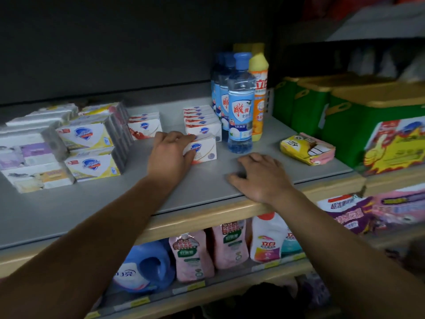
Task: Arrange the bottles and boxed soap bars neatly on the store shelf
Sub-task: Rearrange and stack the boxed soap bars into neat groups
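Stacked soap multipacks (89,148) fill the shelf's (69,210) left end. The left hand (170,155) clasps a loose boxed soap bar (203,149), apparently to square it with the stack of boxed bars (202,122) just behind. Blue-capped bottles (240,107) stand in file. The right hand (259,176) rests empty, fingers loosely curled, steadying on the shelf.
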The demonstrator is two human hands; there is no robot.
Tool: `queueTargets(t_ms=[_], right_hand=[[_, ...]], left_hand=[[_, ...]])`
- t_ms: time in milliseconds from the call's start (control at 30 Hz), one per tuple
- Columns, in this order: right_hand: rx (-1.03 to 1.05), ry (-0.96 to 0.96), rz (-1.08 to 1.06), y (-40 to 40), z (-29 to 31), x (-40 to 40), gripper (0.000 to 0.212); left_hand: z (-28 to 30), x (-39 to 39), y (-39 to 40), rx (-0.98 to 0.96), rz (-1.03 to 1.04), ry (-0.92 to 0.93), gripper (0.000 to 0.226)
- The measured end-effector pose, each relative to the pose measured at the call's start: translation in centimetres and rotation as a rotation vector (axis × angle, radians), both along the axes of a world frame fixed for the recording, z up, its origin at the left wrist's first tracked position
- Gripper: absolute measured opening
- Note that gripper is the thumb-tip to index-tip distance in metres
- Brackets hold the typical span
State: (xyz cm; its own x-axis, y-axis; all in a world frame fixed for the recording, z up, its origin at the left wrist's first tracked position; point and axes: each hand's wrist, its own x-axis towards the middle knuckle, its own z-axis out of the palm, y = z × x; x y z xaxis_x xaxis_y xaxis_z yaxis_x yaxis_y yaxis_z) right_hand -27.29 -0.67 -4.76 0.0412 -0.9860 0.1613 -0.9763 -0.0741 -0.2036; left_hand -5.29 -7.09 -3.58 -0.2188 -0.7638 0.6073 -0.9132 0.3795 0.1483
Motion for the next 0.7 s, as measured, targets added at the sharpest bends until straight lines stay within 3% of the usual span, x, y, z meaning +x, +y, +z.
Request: queueTargets(t_ms=[300, 700], right_hand=[[-0.019, -0.044, 0.012, 0.0, 0.0, -0.4, 0.071], [-0.031, -0.044, 0.019, -0.1, -0.1, -0.4, 0.065]], left_hand=[[-0.4, -3.5, -5.0, 0.056, 0.025, 0.034, 0.05], [-0.3, -4.1, -6.0, 0.059, 0.026, 0.072, 0.05]])
